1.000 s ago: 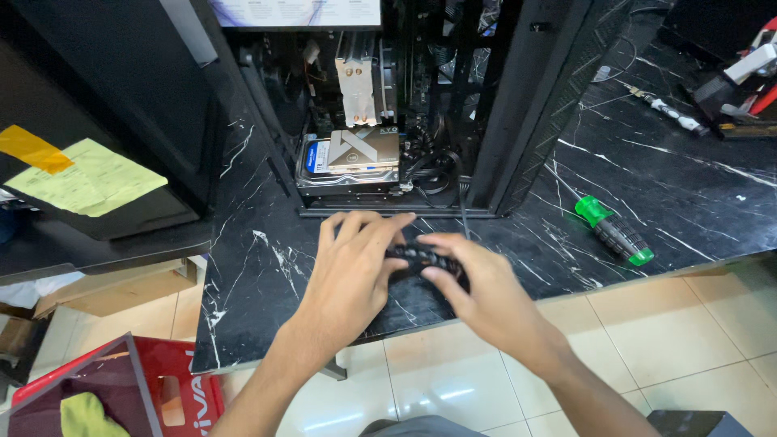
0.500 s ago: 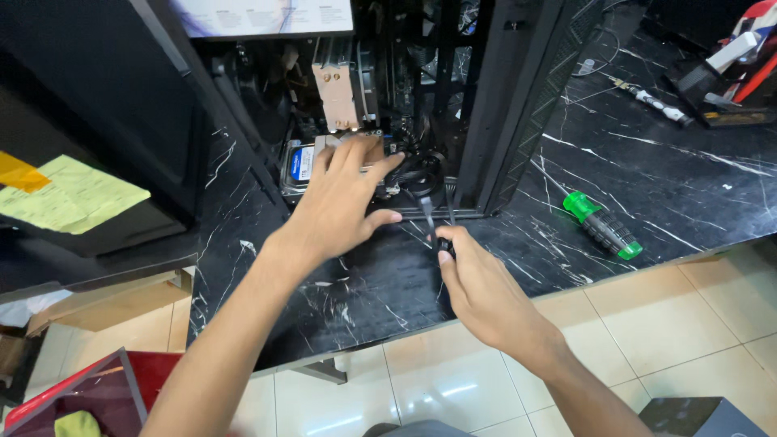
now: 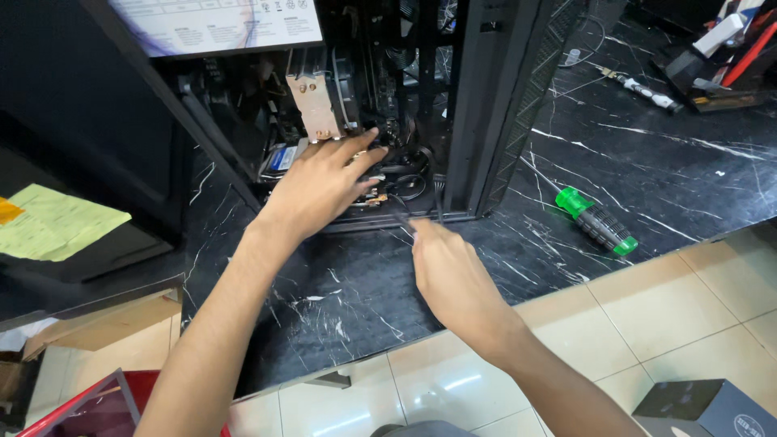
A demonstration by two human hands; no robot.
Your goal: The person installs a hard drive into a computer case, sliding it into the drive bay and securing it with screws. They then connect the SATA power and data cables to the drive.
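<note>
Surface: black marble worktop (image 3: 615, 154), tiled floor beyond its near edge.
Case: open computer case (image 3: 486, 97) standing mid-worktop.
Left hand (image 3: 320, 186): fingers spread, reaching inside onto the cables (image 3: 409, 182).
Right hand (image 3: 449, 271): pinching a thin dark cable at the case's front edge.
Screwdriver (image 3: 599, 220): green-handled, near the worktop's near edge, right.

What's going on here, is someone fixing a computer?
A person is working inside an open computer case that stands on a black marble-patterned table. The left hand reaches into the case, fingers spread over the cables and parts beside a copper-coloured cooler. The right hand is just outside the opening and pinches a thin dark tool or cable; which one is hard to tell. A green-handled screwdriver lies untouched on the table to the right.
</note>
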